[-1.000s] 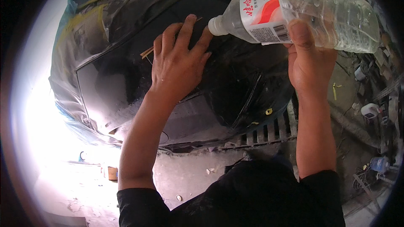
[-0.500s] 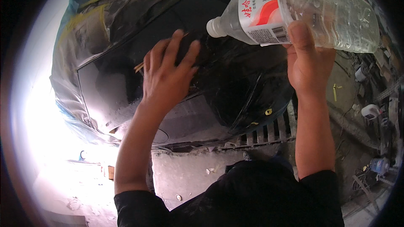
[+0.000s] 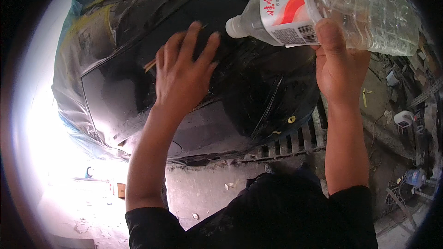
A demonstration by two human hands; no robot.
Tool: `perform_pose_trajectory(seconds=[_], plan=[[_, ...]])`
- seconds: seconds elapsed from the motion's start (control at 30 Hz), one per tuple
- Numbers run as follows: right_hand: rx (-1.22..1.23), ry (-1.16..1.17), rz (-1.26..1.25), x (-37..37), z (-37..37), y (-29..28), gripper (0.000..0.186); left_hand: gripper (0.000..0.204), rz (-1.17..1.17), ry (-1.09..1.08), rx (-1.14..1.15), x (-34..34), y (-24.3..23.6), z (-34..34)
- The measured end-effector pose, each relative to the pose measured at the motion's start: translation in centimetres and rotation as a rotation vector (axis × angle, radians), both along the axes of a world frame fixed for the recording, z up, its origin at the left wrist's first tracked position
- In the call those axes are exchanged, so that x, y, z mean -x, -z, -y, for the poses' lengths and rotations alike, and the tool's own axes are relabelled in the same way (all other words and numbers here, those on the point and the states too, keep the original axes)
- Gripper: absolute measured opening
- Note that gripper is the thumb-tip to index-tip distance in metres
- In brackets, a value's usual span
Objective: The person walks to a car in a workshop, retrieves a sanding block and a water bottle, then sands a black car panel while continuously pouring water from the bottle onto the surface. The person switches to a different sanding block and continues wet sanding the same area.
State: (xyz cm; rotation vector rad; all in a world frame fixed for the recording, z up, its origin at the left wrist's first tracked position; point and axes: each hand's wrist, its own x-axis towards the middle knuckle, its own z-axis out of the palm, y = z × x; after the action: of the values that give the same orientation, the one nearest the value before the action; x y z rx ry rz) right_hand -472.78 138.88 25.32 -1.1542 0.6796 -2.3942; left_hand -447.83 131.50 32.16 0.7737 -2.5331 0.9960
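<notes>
My left hand (image 3: 184,71) lies flat on a dark, glossy car body panel (image 3: 108,85), its fingers spread. From under its left side juts the edge of a folded tan piece (image 3: 150,65), which looks like sandpaper; the palm hides the remainder. My right hand (image 3: 340,62) grips a large clear plastic bottle (image 3: 369,16) with a red and white label, thumb on the near side. The bottle is held nearly level above the panel, its white-tipped neck pointing left and a little downward. Clear liquid seems to show inside it.
Plastic sheeting (image 3: 92,32) edged with yellow tape covers the car around the panel. A slatted grate (image 3: 295,142) lies beside the car's near edge. On the right stand a white jug (image 3: 404,118), a clear bluish container (image 3: 415,178) and clutter. Bright light floods the left.
My left hand has slid slightly away from me over the panel, the tan piece moving with it. The bottle has risen a little in the view, still in my right hand.
</notes>
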Motion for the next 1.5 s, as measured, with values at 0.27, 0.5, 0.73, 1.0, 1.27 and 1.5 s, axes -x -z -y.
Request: perform_pose_trajectory(seconds=[0.27,0.5,0.73,1.0,1.27,1.5], plan=[[-0.029,0.022,0.022,-0.2,-0.3,-1.0,0.078,0.058,0.031,-0.026,-0.021,-1.7,-0.1,-0.3],[0.038,-0.057,0.021,-0.2,0.0,-1.0,0.089,0.06,0.014,0.005,-0.01,1.1,-0.5,0.2],[-0.033,-0.02,0.011,-0.3,-0.1,-0.6,0.091,0.059,0.016,-0.012,-0.002,-1.0,0.1,0.0],[-0.026,-0.008,0.03,-0.6,-0.1,-1.1,0.083,0.057,0.03,-0.009,-0.028,-1.7,-0.2,-0.5],[0.016,-0.074,0.008,-0.3,0.2,-0.9,0.085,0.058,0.011,0.043,-0.068,1.3,-0.6,0.6],[-0.083,0.02,0.015,-0.3,-0.5,-0.4,0.085,0.056,0.023,-0.009,-0.027,-2.0,-0.2,-0.6]])
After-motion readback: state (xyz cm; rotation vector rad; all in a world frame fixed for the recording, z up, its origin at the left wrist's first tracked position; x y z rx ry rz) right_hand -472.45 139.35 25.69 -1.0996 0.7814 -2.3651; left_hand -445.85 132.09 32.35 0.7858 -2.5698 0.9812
